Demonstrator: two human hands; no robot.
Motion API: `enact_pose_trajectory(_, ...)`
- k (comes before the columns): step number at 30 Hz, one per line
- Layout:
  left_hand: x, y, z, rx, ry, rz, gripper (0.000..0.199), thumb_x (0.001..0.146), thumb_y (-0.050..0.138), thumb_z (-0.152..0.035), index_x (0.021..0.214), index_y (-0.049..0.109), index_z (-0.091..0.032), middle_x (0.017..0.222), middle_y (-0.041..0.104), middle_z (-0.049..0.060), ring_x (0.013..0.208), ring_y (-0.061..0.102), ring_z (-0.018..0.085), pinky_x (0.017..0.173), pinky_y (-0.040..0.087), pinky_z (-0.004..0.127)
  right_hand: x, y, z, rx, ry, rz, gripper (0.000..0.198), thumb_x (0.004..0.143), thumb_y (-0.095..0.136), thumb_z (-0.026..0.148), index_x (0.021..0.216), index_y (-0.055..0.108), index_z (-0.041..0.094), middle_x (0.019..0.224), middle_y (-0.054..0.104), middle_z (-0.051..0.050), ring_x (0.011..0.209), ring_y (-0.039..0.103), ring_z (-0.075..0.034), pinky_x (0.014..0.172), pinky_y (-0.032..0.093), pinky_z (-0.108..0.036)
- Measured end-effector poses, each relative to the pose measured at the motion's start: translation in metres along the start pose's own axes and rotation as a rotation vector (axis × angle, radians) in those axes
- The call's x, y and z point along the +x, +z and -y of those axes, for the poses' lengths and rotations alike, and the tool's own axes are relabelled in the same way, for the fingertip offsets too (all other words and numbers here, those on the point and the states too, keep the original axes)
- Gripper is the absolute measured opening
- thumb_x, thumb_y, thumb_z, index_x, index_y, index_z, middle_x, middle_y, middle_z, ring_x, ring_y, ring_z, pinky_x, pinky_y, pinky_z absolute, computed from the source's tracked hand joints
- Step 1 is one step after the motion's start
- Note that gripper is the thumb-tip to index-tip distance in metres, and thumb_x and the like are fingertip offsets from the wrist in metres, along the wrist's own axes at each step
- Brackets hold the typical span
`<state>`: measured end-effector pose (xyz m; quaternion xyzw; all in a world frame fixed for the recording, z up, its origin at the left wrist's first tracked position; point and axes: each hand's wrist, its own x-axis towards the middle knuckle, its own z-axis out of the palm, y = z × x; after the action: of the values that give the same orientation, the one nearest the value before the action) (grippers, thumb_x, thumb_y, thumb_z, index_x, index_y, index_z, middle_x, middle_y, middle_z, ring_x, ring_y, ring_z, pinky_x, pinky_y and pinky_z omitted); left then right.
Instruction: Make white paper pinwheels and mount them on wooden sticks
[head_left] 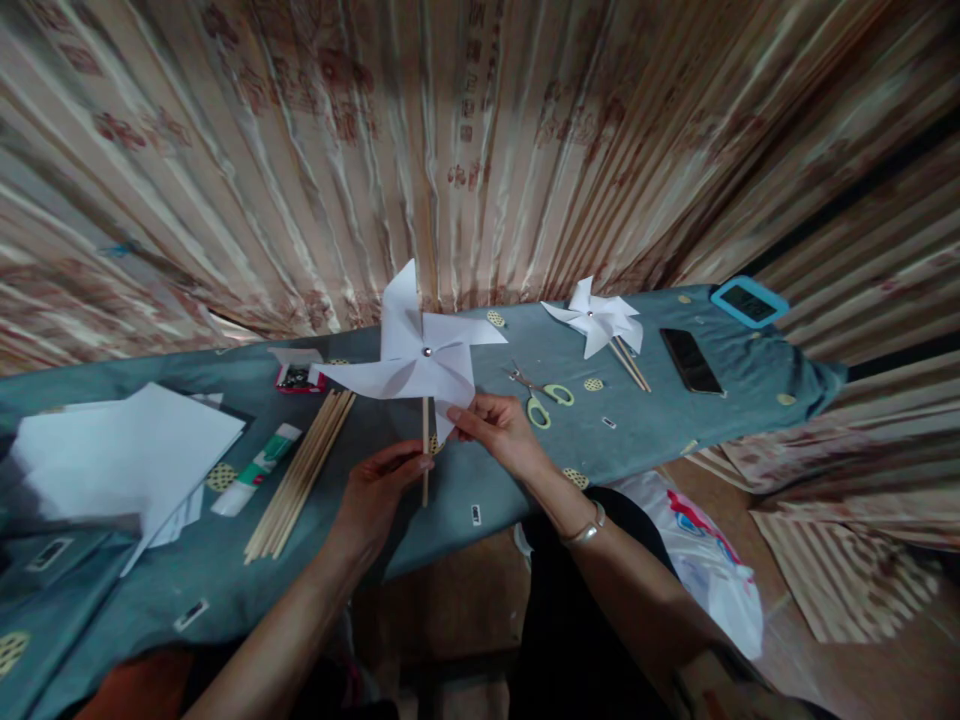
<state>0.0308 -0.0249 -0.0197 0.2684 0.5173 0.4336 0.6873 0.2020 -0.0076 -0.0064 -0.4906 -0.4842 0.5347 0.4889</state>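
A white paper pinwheel (442, 338) with a silvery pin at its centre stands upright before me, above the cloth-covered table. My left hand (382, 485) pinches its thin wooden stick (425, 425) below the blades. My right hand (499, 428) has thumb and fingers closed on the tip of the lower blade. Left of the left hand lies a bundle of wooden sticks (300, 475), with a glue stick (257, 470) beside it. Green-handled scissors (541, 395) rest just beyond the right hand, blades slightly apart.
White paper sheets (112, 460) are piled at the left. A small red box (298, 375) of pins sits behind the sticks. Further right lie more paper pinwheels (596, 315), a black phone (691, 360) and a blue-framed digital timer (750, 302). A plastic bag (697, 560) is on the floor.
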Motion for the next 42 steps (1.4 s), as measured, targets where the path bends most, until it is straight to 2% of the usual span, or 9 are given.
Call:
enact_pose_trajectory(5,0.001,0.000,0.002,-0.008,-0.005,0.014,0.034,0.041,0.091,-0.024,0.071,0.078,-0.016,0.071,0.075,0.003,0.070,0.063,0.014,0.073,0.050,0.024,-0.002,0.007,-0.001,0.043,0.016,0.044,0.049,0.064,0.078,0.067,0.060,0.068,0.019,0.059,0.069,0.000,0.051,0.055,-0.009,0.054,0.047,-0.023)
enact_pose_trajectory(11,-0.001,-0.001,0.003,-0.033,0.011,0.061,0.032,0.045,0.090,-0.026,0.073,0.080,-0.017,0.074,0.076,0.004,0.073,0.065,0.014,0.076,0.050,0.023,-0.003,0.013,-0.004,0.081,0.041,0.079,0.049,0.062,0.079,0.067,0.059,0.068,0.019,0.056,0.068,0.000,0.050,0.056,-0.009,0.053,0.048,-0.023)
enact_pose_trajectory(17,-0.001,-0.002,0.005,-0.045,0.042,0.108,0.029,0.048,0.091,-0.027,0.074,0.080,-0.018,0.074,0.076,0.004,0.079,0.067,0.017,0.080,0.051,0.026,-0.006,0.019,-0.006,0.053,0.024,0.124,0.041,0.066,0.082,0.057,0.059,0.071,0.018,0.057,0.068,0.001,0.052,0.056,-0.009,0.054,0.047,-0.022)
enact_pose_trajectory(25,-0.001,-0.005,0.005,-0.021,0.074,0.114,0.025,0.051,0.088,-0.026,0.071,0.079,-0.015,0.072,0.073,0.005,0.072,0.062,0.014,0.075,0.048,0.025,-0.010,0.022,-0.003,0.010,0.005,0.197,0.042,0.071,0.077,0.061,0.066,0.074,0.019,0.054,0.066,0.002,0.051,0.056,-0.010,0.055,0.049,-0.023)
enact_pose_trajectory(33,-0.003,-0.003,0.001,-0.022,0.032,0.090,0.034,0.048,0.091,-0.027,0.077,0.079,-0.015,0.075,0.074,0.006,0.077,0.066,0.019,0.077,0.049,0.029,-0.021,0.018,0.013,-0.187,-0.077,0.316,0.044,0.081,0.069,0.060,0.061,0.069,0.020,0.056,0.063,0.001,0.052,0.051,-0.010,0.049,0.039,-0.023)
enact_pose_trajectory(35,-0.003,-0.002,0.001,-0.016,0.032,0.081,0.033,0.048,0.091,-0.027,0.076,0.079,-0.015,0.077,0.075,0.007,0.077,0.066,0.018,0.077,0.050,0.029,-0.021,0.011,0.019,-0.226,-0.128,0.251,0.042,0.083,0.067,0.057,0.064,0.070,0.020,0.058,0.065,0.001,0.053,0.053,-0.011,0.052,0.040,-0.024)
enact_pose_trajectory(36,-0.003,-0.002,0.002,-0.013,0.033,0.073,0.032,0.048,0.091,-0.026,0.075,0.079,-0.015,0.077,0.075,0.006,0.075,0.066,0.018,0.077,0.050,0.028,-0.020,0.006,0.021,-0.237,-0.159,0.175,0.041,0.084,0.067,0.055,0.064,0.070,0.020,0.059,0.066,0.000,0.054,0.054,-0.012,0.053,0.042,-0.024)
enact_pose_trajectory(39,-0.002,-0.002,0.004,-0.008,0.019,0.055,0.030,0.047,0.091,-0.023,0.073,0.079,-0.015,0.075,0.075,0.005,0.071,0.064,0.016,0.075,0.051,0.028,-0.013,-0.014,0.025,-0.304,-0.264,-0.172,0.037,0.085,0.067,0.050,0.064,0.069,0.020,0.058,0.065,0.001,0.053,0.051,-0.012,0.055,0.042,-0.025)
enact_pose_trajectory(42,-0.001,-0.001,0.006,0.026,0.008,0.059,0.028,0.046,0.090,-0.024,0.071,0.079,-0.016,0.072,0.074,0.004,0.069,0.063,0.015,0.072,0.050,0.027,-0.007,-0.034,0.024,-0.456,-0.354,-0.440,0.024,0.086,0.067,0.042,0.080,0.074,0.019,0.063,0.066,0.001,0.058,0.053,-0.012,0.059,0.044,-0.026)
